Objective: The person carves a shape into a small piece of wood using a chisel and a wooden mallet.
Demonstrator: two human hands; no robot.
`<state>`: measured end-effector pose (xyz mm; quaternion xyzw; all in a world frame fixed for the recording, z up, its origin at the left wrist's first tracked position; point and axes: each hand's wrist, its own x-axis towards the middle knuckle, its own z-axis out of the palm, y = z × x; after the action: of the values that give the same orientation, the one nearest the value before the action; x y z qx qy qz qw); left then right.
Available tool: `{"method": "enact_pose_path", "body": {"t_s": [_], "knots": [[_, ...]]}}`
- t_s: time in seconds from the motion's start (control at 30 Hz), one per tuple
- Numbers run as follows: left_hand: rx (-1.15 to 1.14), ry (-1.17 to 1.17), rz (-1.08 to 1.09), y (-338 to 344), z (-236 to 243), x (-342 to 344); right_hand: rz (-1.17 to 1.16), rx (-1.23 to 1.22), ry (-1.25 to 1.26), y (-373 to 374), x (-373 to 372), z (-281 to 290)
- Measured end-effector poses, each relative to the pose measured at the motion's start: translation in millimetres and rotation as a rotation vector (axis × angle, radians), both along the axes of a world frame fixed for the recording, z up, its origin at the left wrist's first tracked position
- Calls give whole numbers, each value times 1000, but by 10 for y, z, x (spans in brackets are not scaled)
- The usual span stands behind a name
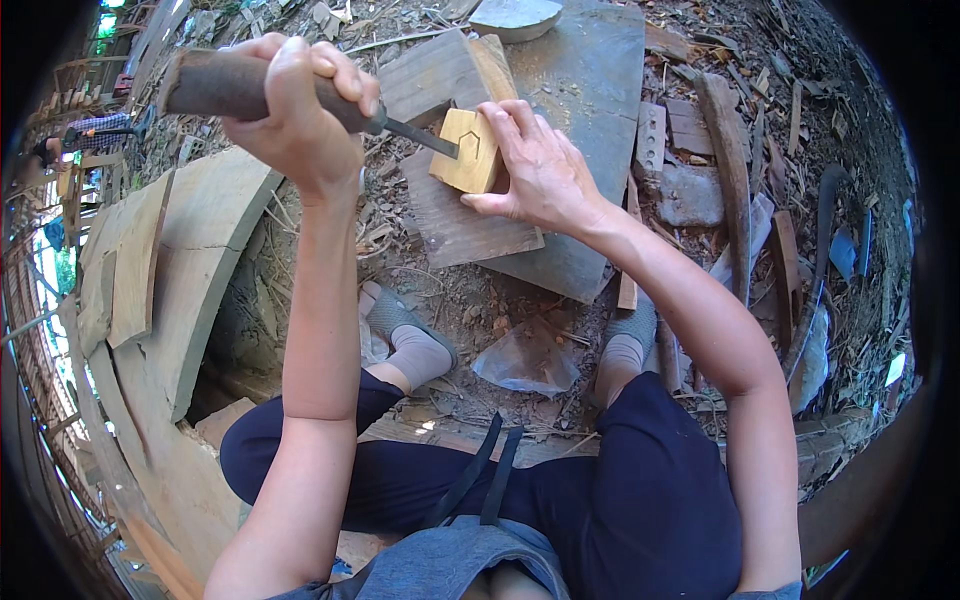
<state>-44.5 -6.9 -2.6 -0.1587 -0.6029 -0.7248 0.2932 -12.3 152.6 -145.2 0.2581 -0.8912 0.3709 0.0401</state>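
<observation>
My left hand [308, 125] is wrapped around the thick dark wooden handle of a chisel [418, 134]. The chisel slants down to the right, and its flat metal tip meets the top face of a small yellowish wooden block [466, 138]. An angular outline is marked on that face, just beside the tip. On the block's right side, my right hand [540, 170] grips it with the fingers over the far edge and the thumb on the near side. Under the block lies a weathered wooden board [465, 225].
A broad grey slab [590, 90] lies beneath the board, with a pale wood piece [515, 15] on its far end. Large curved planks [215, 240] lean at left. Bricks [690, 195] and wood scraps litter the right. Plastic sheeting [527, 360] lies between my feet.
</observation>
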Motion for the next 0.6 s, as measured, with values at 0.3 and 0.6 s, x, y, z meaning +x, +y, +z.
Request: {"method": "enact_pose_path", "body": {"t_s": [0.3, 0.6], "knots": [[-79, 74, -61, 58, -5, 36, -269, -22, 7, 778, 11, -276], [-14, 40, -66, 59, -4, 29, -814, 498, -17, 2432, 571, -1320]]}}
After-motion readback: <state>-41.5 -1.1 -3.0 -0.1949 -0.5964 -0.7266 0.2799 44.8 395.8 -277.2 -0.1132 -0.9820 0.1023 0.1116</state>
